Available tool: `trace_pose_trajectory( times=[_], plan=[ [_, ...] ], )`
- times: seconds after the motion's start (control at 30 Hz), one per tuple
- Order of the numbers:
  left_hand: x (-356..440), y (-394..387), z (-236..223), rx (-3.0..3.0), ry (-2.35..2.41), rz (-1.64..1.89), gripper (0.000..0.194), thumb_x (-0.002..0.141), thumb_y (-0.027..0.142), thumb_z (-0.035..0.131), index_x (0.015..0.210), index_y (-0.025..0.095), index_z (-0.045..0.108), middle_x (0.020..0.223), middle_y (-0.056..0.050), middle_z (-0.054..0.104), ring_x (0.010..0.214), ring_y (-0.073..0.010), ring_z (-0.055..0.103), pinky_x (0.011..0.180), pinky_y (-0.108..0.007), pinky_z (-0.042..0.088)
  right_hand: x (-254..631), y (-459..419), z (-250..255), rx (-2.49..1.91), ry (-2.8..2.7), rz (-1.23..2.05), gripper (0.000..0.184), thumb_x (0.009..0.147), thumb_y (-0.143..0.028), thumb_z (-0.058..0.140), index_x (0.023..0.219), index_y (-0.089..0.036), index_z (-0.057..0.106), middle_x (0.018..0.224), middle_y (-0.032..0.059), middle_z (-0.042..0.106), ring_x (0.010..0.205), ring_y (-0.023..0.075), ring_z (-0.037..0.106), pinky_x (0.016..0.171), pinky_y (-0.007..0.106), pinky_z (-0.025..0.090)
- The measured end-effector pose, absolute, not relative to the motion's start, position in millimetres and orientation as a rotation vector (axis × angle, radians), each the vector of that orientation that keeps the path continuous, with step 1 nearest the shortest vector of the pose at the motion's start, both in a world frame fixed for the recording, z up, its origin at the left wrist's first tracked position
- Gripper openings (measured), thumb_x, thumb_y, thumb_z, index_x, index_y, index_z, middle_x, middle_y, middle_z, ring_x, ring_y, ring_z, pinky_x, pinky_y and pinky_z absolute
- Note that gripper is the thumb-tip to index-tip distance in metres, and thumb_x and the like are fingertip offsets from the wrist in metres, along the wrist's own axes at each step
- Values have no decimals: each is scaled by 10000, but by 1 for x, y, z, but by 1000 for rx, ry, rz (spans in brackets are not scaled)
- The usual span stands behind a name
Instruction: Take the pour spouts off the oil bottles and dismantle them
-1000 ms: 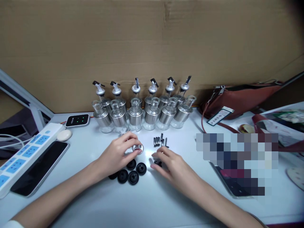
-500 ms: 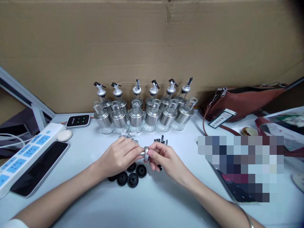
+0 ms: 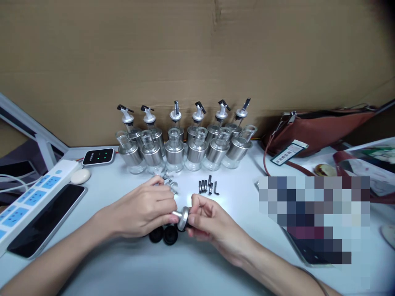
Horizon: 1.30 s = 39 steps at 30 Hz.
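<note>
A silver bottle pourer top (image 3: 183, 218) is held between my two hands over the table. My left hand (image 3: 146, 207) pinches its narrow spout end, fingers closed. My right hand (image 3: 212, 224) grips the wide round end with thumb and fingers; a dark edge shows there, partly hidden. Just below my hands lie round black caps (image 3: 170, 235), some covered by the fingers. Small black levers (image 3: 203, 186) lie loose beyond my right hand. Other silver spout pieces (image 3: 173, 187) show behind my left hand, partly hidden by it.
Open-necked glass bottles with metal sleeves (image 3: 175, 153) stand in a row, with pourer-topped bottles (image 3: 175, 117) behind. At left are a power strip (image 3: 33, 197), phone (image 3: 46, 220) and Wi-Fi device (image 3: 98, 156). A brown bag (image 3: 327, 133) lies at right, cardboard (image 3: 154, 53) behind.
Both hands have moved nearer to me and slightly left in view, with the pourer top still between them. The black levers are now uncovered, while more black caps are hidden.
</note>
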State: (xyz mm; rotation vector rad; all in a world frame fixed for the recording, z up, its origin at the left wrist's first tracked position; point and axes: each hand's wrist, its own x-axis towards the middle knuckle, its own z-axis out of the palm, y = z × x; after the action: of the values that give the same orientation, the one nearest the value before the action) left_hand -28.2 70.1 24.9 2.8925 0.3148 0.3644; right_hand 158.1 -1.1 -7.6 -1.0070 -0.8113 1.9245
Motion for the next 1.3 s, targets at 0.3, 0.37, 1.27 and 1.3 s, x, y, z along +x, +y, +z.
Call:
trace_pose_trajectory(
  times=[0.3,0.37,1.27,1.3],
  plan=[
    [-26,67,40,2661,339,220,453,1004,383,240,728,180,536,666,6,576,627,-134,484,816,-349,321,159,-12,-6,-1056,-1665,956,225,699,-133,571,660,-218,367,588,-59,414,519,83,371,489,204,324],
    [-30,67,43,2609,357,164,410,1000,358,285,725,185,535,669,14,583,623,-131,490,837,-356,331,164,-13,-5,-906,-1910,609,214,767,-119,540,658,-217,384,595,-38,448,536,99,399,505,220,341],
    [-99,79,-56,2201,1408,590,221,905,395,445,942,193,527,960,-51,602,898,-221,552,841,-376,436,160,-26,-9,-1174,-2546,608,159,813,-142,562,937,-185,650,806,49,628,729,210,582,693,370,478],
    [-99,79,-57,2248,1376,571,209,909,378,438,950,194,527,987,-57,593,938,-227,542,872,-392,425,159,-29,-10,-1211,-2574,637,146,796,-133,573,905,-188,653,816,47,634,742,218,593,706,382,484]
  ],
)
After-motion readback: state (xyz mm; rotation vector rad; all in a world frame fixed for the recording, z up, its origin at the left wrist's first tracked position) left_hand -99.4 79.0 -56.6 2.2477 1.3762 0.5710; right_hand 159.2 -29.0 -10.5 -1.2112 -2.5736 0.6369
